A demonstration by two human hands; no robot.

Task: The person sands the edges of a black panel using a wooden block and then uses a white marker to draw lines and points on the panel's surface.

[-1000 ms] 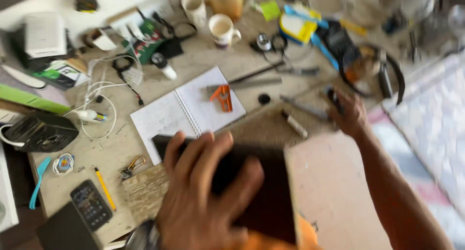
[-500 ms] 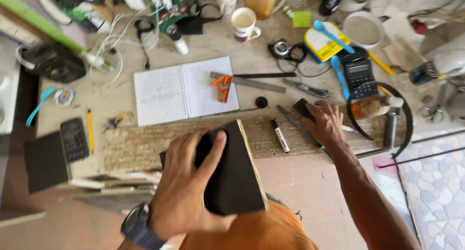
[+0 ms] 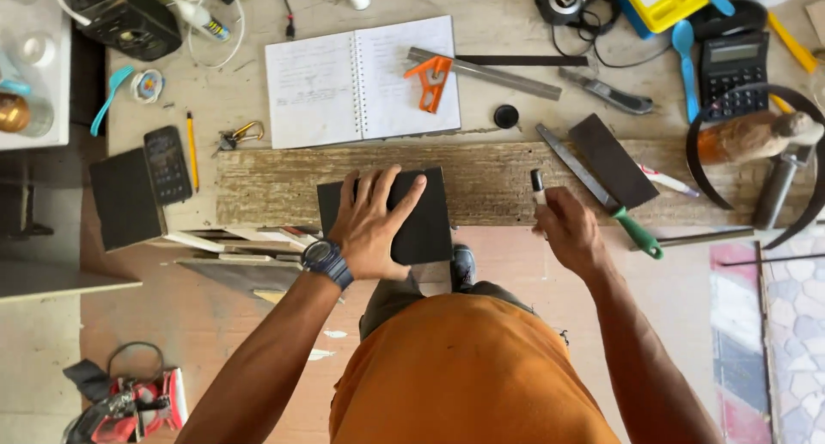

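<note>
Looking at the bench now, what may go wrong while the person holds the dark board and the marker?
1. The dark board, under the left hand, overhangs the near edge of the weathered plank; it might tip or slide off.
2. The file with the green handle lies close to the right hand, which holds the marker; a knock might send it to the floor.

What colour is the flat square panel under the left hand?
Black, matte; the panel under the left hand shows best in the head view.

A single head-worn camera looks almost straight down from above the person's orange shirt (image 3: pixel 468 371), fairly near, facing the cluttered table (image 3: pixel 516 109) ahead, with floor (image 3: pixel 215 324) showing below its edge.
</note>
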